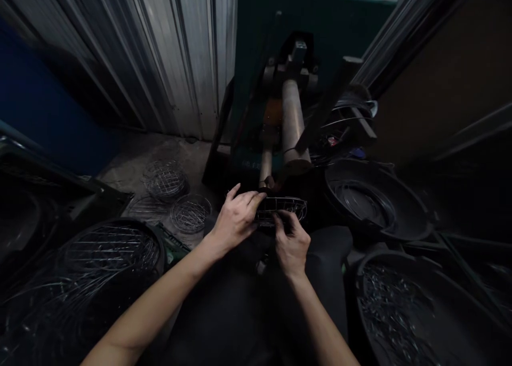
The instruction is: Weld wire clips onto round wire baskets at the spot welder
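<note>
Before the green machine's [340, 30] lower edge, left hand [237, 217] and right hand [294, 247], fingers nearly closed, pinch a seemingly formed wire basket [299, 210], completion unconfirmed.

From here I see that the machine panel [340, 27] is dark green, and one small part on it [273, 112] is orange-brown. The corrugated wall [188, 51] has pale grey and darker stripes. At its side, the big panel [40, 94] is deep blue. The wire basket [282, 201] shows a silvery grid pattern. The tubs [424, 216] are black, the floor [132, 155] is dull grey, and the thick cylinder [293, 110] is greyish beige.
</note>
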{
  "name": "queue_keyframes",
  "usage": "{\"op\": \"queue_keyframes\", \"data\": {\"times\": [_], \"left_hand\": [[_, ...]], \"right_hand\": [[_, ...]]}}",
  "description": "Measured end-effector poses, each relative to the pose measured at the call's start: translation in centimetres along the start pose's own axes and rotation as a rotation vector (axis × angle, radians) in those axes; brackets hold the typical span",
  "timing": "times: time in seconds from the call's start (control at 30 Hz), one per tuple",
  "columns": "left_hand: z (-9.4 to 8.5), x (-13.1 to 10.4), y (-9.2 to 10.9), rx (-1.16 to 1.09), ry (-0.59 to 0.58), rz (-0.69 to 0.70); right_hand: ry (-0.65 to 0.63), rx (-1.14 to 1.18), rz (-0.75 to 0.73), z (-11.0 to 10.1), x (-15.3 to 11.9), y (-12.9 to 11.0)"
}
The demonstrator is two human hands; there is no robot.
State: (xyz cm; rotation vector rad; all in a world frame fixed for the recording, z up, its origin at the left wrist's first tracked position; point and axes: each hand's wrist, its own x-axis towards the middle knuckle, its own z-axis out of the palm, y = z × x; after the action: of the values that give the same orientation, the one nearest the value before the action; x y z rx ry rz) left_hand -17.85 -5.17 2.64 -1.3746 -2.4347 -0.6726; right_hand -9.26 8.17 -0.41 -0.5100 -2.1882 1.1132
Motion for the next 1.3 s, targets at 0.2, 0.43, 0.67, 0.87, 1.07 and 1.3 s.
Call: {"op": "queue_keyframes", "data": {"times": [0.2,0.43,0.67,0.87,1.07,1.3], "left_hand": [[0.5,0.7,-0.6,0.011,0.037,0.024],[1.0,1.4,-1.1,0.031,0.040,0.011],[1.1,1.4,-1.3,0.089,0.056,0.013],[1.5,1.6,-1.4,0.119,0.075,-0.002],[-0.3,0.7,1.1,0.058,-0.028,0.004],[2.7,-0.7,7.2,-0.056,-0.319,0.084]], "right_hand": [[0.014,0.030,-0.029,0.6,0.7,0.7],[0.018,0.064,-0.035,1.3,1.5,1.3],[0.064,0.038,-0.066,1.7,1.6,1.5],[0.101,0.024,-0.094,1.5,1.4,1.0],[0.182,-0.161,-0.029,-8.2,-1.8,1.5],[-0.148,-0.991,0.666,-22.2,-7.0,12.8]]}}
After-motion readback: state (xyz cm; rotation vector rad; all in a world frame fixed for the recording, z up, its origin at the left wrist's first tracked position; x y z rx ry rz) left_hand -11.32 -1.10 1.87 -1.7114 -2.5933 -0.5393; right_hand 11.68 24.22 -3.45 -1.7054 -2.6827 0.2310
